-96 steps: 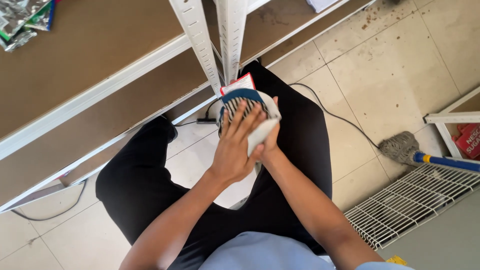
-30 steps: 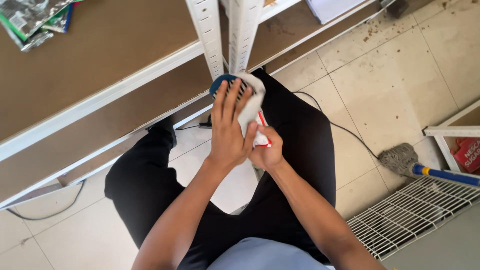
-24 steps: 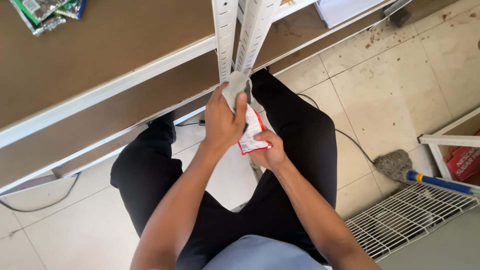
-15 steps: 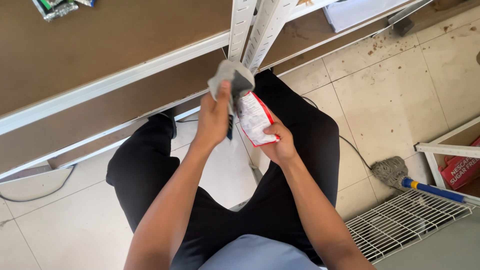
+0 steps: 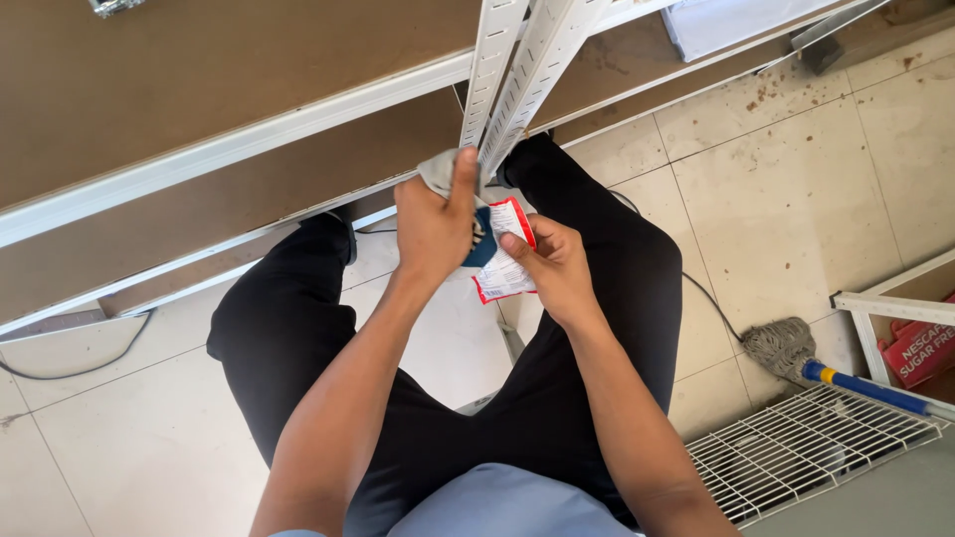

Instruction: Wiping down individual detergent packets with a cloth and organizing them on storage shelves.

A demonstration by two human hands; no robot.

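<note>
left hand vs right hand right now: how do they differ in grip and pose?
The left hand is closed in a fist around a grey cloth, thumb up against the slotted white shelf upright; the right hand pinches a red-edged white packet with fingers more open. The left hand sits higher and nearer the upright, the right hand lower and to the side. Both are bare and meet at the packet, above the person's lap.
</note>
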